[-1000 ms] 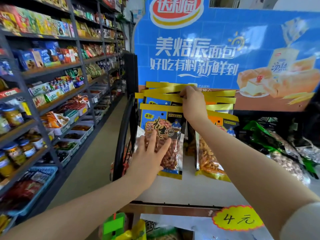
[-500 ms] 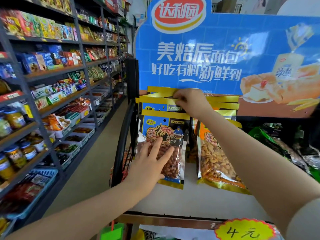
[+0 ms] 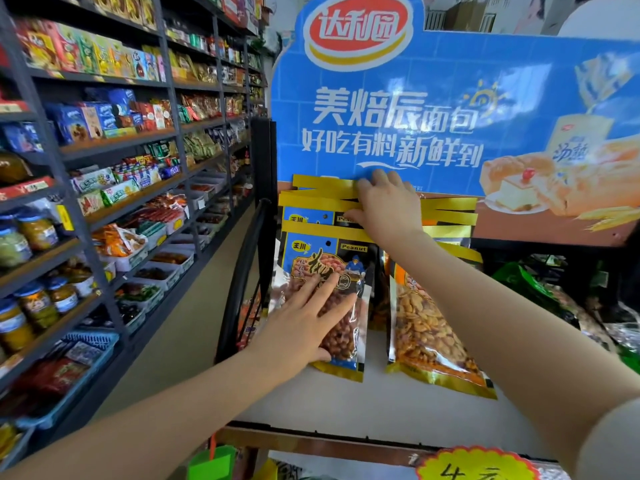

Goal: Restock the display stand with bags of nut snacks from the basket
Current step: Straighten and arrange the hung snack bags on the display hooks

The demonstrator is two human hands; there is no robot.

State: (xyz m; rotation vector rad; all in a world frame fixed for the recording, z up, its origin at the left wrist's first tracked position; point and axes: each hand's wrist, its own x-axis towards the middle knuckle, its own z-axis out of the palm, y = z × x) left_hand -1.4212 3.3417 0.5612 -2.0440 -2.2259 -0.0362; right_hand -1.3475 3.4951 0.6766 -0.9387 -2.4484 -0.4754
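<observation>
A blue and gold peanut bag [image 3: 313, 249] stands at the front of a row on the display stand's white shelf [image 3: 381, 407]. My left hand [image 3: 304, 323] lies flat on its clear lower half, fingers spread and straight. Behind it, more bags of the same kind [image 3: 311, 216] lean in a stack, only their gold tops showing. My right hand [image 3: 386, 206] rests on those gold tops with fingers bent over them. To the right stands an orange and gold nut bag [image 3: 429, 337]. The basket is out of view.
The blue bread poster [image 3: 433, 109] rises behind the stand. Dark store shelves [image 3: 114, 140] full of snacks and jars line the aisle on the left. Green snack bags [image 3: 519, 285] lie to the right. A yellow price tag [image 3: 474, 467] sits below the shelf edge.
My right hand has shifted slightly left along the gold bag tops. My left hand has stayed flat on the front peanut bag. The camera has moved a little closer and lower.
</observation>
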